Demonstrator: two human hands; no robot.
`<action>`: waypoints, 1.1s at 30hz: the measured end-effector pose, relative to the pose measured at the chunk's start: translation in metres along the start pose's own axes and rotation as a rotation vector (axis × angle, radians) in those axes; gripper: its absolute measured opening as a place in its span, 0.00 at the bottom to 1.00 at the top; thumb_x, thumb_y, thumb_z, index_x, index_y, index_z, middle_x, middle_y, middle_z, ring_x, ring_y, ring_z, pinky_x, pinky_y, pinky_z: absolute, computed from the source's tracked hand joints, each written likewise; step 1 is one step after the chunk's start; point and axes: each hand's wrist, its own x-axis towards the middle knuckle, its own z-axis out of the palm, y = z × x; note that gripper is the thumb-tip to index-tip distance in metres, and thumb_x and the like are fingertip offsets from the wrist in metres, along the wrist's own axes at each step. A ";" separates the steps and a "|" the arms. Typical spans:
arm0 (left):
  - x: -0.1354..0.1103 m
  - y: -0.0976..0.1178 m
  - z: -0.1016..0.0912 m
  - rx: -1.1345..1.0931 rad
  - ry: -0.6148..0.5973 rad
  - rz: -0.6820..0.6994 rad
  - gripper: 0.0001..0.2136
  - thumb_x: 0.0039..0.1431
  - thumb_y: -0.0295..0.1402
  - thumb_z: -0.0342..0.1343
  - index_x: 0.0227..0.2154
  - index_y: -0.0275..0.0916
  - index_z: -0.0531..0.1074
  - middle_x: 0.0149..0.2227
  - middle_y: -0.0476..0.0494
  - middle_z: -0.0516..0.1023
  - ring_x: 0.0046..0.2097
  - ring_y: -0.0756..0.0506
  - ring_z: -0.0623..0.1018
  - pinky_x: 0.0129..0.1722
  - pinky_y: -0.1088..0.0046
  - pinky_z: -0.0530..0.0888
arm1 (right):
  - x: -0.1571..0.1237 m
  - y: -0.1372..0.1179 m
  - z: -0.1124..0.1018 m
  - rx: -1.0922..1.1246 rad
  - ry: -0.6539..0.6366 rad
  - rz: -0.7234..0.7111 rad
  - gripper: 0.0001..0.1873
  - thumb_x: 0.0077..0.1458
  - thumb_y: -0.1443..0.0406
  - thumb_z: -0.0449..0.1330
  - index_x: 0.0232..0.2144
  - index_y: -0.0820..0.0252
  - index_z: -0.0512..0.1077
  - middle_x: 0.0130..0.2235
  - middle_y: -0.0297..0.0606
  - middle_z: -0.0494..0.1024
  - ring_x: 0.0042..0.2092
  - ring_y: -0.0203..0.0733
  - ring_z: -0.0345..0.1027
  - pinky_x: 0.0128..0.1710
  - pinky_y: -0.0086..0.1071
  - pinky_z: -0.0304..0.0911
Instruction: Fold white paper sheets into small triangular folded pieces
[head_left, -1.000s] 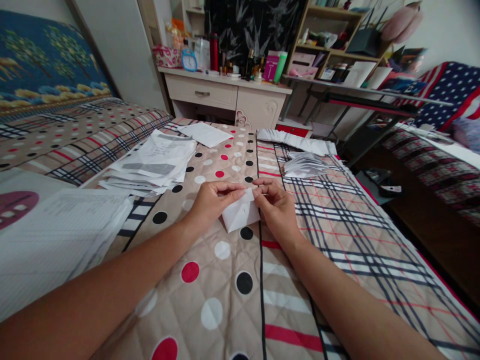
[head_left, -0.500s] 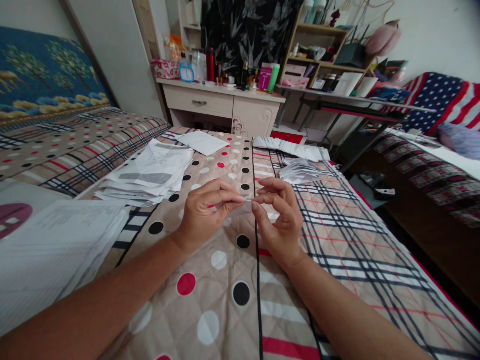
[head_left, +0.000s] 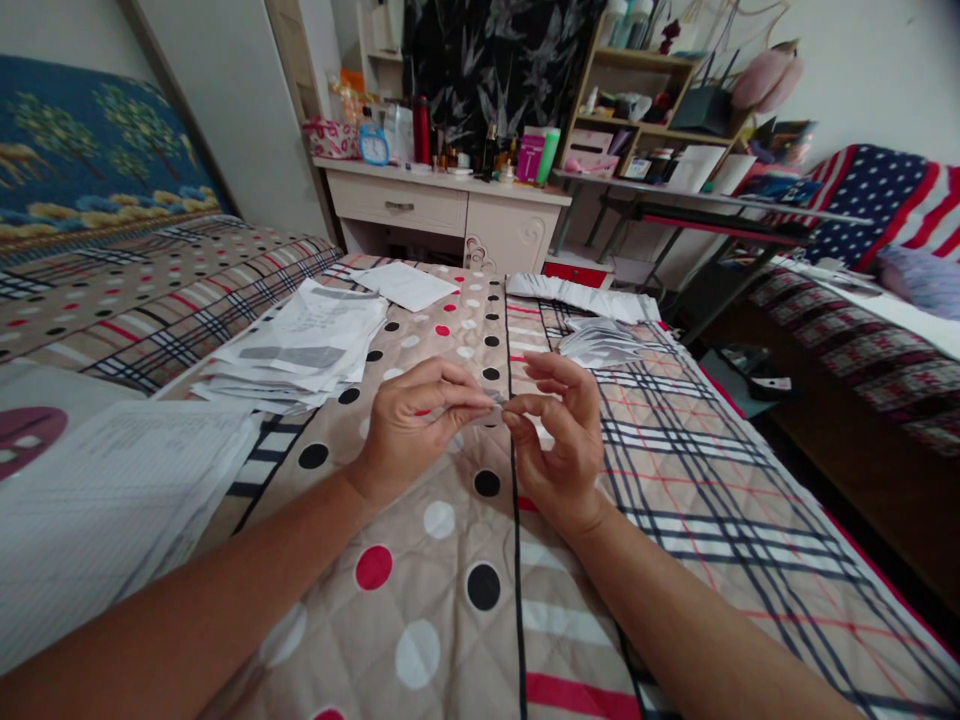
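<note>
Between my hands, over the bedspread, is a small folded piece of white paper (head_left: 496, 397), mostly hidden by the fingers. My left hand (head_left: 424, 415) pinches it between thumb and fingertips. On its right end, the thumb and index finger of my right hand (head_left: 559, 435) are closed, while the other fingers curl loosely above. To the left lies a stack of printed sheets (head_left: 300, 335). Beyond my right hand sits a fanned pile of folded papers (head_left: 600, 343), with a long white folded strip (head_left: 581, 296) behind it.
The quilted bedspread (head_left: 420, 540) has dots and plaid. Ruled sheets (head_left: 112, 510) lie at the near left; a white sheet (head_left: 411, 286) lies farther back. A dresser (head_left: 435, 205) with bottles and a blue clock (head_left: 373, 145) stands beyond. At right, the bed edge drops to the floor.
My right fingertips have shifted slightly at the paper's end, and a little more of the paper shows between the hands. My left hand has hardly moved.
</note>
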 end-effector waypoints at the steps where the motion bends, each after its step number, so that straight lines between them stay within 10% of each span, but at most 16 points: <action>1: 0.000 0.000 0.000 -0.006 0.001 -0.007 0.03 0.54 0.26 0.64 0.31 0.40 0.80 0.31 0.47 0.78 0.34 0.52 0.78 0.34 0.77 0.74 | 0.000 0.000 0.000 -0.002 0.002 -0.004 0.08 0.56 0.74 0.58 0.36 0.56 0.70 0.53 0.42 0.68 0.54 0.49 0.65 0.46 0.44 0.68; 33: -0.003 -0.001 0.002 0.066 -0.001 -0.065 0.03 0.50 0.29 0.67 0.28 0.39 0.79 0.29 0.46 0.80 0.32 0.50 0.78 0.33 0.74 0.74 | -0.001 0.005 0.002 0.020 -0.055 0.041 0.06 0.58 0.71 0.58 0.34 0.56 0.73 0.55 0.41 0.69 0.56 0.49 0.64 0.52 0.48 0.63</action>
